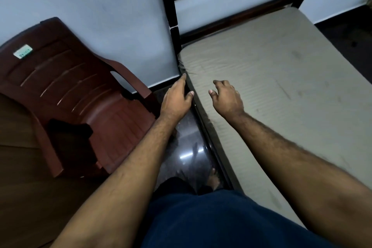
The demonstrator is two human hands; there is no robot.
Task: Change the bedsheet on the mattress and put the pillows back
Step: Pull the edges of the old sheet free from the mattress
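A grey-beige mattress with faint stripes lies bare on a dark bed frame. No loose sheet or pillow is in view. My left hand reaches along the mattress's near left edge, fingers stretched toward the wrinkled head corner, thumb close to the side; whether it touches is unclear. My right hand hovers just over the mattress top near that corner, fingers loosely curled and apart, holding nothing.
A dark red plastic chair stands left of the bed against the pale wall, with a dark item on its seat. A narrow strip of glossy dark floor runs between chair and bed. Brown wooden furniture sits at the lower left.
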